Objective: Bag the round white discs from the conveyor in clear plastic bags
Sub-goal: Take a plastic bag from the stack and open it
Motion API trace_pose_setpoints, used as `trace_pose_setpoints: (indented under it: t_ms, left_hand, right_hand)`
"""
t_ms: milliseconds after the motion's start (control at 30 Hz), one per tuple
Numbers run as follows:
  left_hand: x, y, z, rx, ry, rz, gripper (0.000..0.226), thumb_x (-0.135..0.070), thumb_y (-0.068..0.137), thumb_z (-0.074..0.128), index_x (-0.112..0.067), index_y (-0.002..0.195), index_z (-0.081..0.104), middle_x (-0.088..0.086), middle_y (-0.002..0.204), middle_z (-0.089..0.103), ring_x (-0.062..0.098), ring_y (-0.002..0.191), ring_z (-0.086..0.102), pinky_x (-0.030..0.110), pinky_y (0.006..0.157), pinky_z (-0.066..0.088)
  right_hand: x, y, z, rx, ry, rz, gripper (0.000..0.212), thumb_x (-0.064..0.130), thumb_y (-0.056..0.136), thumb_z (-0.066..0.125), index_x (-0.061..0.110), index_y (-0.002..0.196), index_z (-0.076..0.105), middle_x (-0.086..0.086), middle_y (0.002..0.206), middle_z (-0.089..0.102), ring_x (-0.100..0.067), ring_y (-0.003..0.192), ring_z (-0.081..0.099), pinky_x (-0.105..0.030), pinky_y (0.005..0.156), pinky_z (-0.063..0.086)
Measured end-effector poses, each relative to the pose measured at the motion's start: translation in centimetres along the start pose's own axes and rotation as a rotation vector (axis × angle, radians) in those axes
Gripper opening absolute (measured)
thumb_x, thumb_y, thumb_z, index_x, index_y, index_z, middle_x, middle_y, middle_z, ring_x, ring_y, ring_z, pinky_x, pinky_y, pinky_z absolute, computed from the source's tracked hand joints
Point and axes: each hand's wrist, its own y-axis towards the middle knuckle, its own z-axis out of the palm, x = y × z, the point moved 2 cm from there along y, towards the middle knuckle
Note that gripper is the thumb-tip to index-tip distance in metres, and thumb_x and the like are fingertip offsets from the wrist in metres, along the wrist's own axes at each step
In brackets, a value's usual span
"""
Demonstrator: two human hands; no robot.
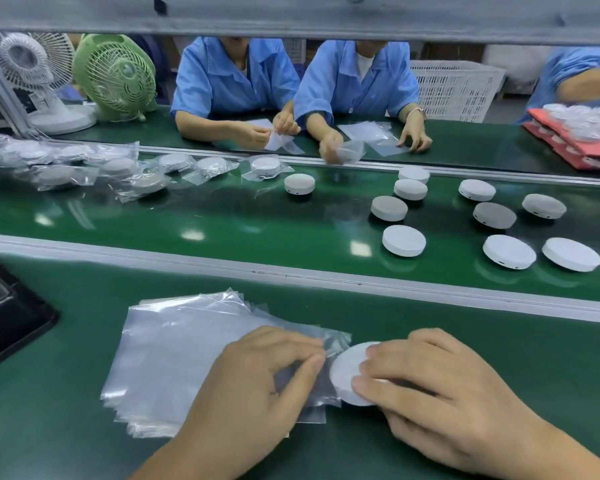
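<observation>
White disc (345, 375) meets top bag (288, 377) at the stack's (174, 358) three o'clock edge.
Left hand (264, 379) pinches the bag; right hand (430, 393) grips the disc, best slid in flat.

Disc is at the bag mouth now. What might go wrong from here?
1. The left hand pinches the top bag off a loose stack; it may catch two bags, so the disc in the right hand slips between them.
2. Unbagged discs sit on the conveyor; a slow insert may let them pass.
</observation>
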Motion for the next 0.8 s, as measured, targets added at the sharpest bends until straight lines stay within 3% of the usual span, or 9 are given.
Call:
trace_pose_setpoints:
  t_ms: [100, 200, 300, 367, 467, 533, 667, 700, 800]
  left_hand:
    - [-0.5, -0.2, 0.2, 0.119, -0.353, -0.086, 0.022, -0.044, 0.089, 0.067, -0.037, 0.107, 0.078, -0.027, 0.109, 0.072, 0.0, 0.109, 0.066, 0.015, 0.092, 0.05]
    - [-1.0, -0.6, 0.6, 0.255, -0.695, -0.211, 0.053, -0.043, 0.07, 0.089, -0.046, 0.119, 0.069, -0.018, 0.115, 0.073, 0.003, 0.112, 0.067, 0.012, 0.09, 0.05]
    - [-1.2, -0.3, 1.3, -0.106, -0.572, -0.237, 0.036, -0.042, 0.072, 0.085, -0.043, 0.105, 0.073, -0.018, 0.103, 0.075, 0.002, 0.099, 0.071, 0.012, 0.08, 0.053]
    - [-1.1, -0.1, 1.7, -0.317, -0.549, -0.257, 0.02, -0.036, 0.079, 0.083, -0.037, 0.095, 0.073, -0.015, 0.101, 0.076, 0.004, 0.098, 0.071, 0.022, 0.08, 0.057]
    - [-0.4, 0.3, 1.4, -0.315, -0.531, -0.235, 0.032, -0.044, 0.084, 0.074, -0.036, 0.113, 0.064, -0.011, 0.118, 0.07, 0.01, 0.112, 0.066, 0.025, 0.093, 0.053]
    - [0.7, 0.4, 0.2, -0.269, -0.179, -0.071, 0.039, -0.048, 0.081, 0.069, -0.037, 0.116, 0.055, -0.015, 0.124, 0.056, 0.01, 0.121, 0.055, 0.019, 0.101, 0.04]
    - [2.7, 0.2, -0.4, 0.053, 0.318, 0.158, 0.027, -0.068, 0.075, 0.065, -0.05, 0.094, 0.069, -0.029, 0.101, 0.059, 0.003, 0.099, 0.055, 0.031, 0.086, 0.049]
    - [2.8, 0.1, -0.2, 0.145, 0.365, 0.172, 0.025, -0.073, 0.074, 0.058, -0.055, 0.085, 0.071, -0.034, 0.094, 0.062, 0.001, 0.092, 0.057, 0.027, 0.085, 0.047]
    - [2.5, 0.0, 0.6, 0.253, 0.39, 0.194, 0.024, -0.07, 0.074, 0.047, -0.062, 0.074, 0.07, -0.04, 0.086, 0.062, -0.006, 0.083, 0.058, 0.023, 0.079, 0.033]
  right_hand:
    - [0.5, 0.5, -0.1, -0.142, 0.214, 0.144, 0.02, 0.015, 0.09, 0.078, 0.019, 0.11, 0.078, 0.003, 0.121, 0.073, -0.019, 0.107, 0.072, -0.035, 0.08, 0.055]
    - [1.4, 1.7, 0.6, -0.371, 0.456, 0.442, 0.009, 0.031, 0.087, 0.081, 0.023, 0.092, 0.079, 0.01, 0.113, 0.077, -0.018, 0.107, 0.073, -0.036, 0.084, 0.06]
    - [1.8, 3.3, 1.7, -0.229, 0.736, 0.705, 0.029, 0.06, 0.077, 0.08, 0.037, 0.095, 0.082, 0.013, 0.138, 0.065, -0.012, 0.138, 0.052, -0.033, 0.108, 0.048]
    - [1.8, 4.4, 2.3, 0.014, 0.965, 0.8, 0.035, 0.054, 0.069, 0.086, 0.047, 0.102, 0.08, 0.019, 0.134, 0.066, -0.003, 0.129, 0.059, -0.027, 0.106, 0.047]
    - [-0.7, 7.0, 3.0, 0.125, 0.68, 0.768, 0.024, 0.053, 0.075, 0.075, 0.055, 0.099, 0.076, 0.03, 0.105, 0.073, -0.001, 0.105, 0.065, -0.014, 0.09, 0.047]
    - [-3.9, 9.4, 4.1, 0.075, 0.463, 0.75, 0.012, 0.054, 0.078, 0.07, 0.058, 0.088, 0.074, 0.035, 0.099, 0.07, -0.001, 0.1, 0.058, -0.014, 0.088, 0.044]
    - [-12.9, 14.2, 7.8, -0.103, 0.307, 0.896, 0.018, 0.011, 0.091, 0.074, 0.026, 0.097, 0.082, 0.009, 0.108, 0.077, -0.007, 0.096, 0.065, -0.03, 0.097, 0.051]
    - [-15.0, 14.9, 8.7, -0.041, 0.221, 0.953, 0.019, 0.01, 0.095, 0.07, 0.021, 0.105, 0.081, 0.005, 0.115, 0.076, -0.011, 0.097, 0.066, -0.03, 0.095, 0.053]
    - [-18.5, 15.3, 11.6, 0.492, -0.065, 0.956, 0.028, 0.026, 0.104, 0.054, 0.032, 0.126, 0.071, 0.006, 0.133, 0.068, -0.022, 0.112, 0.063, -0.034, 0.093, 0.051]
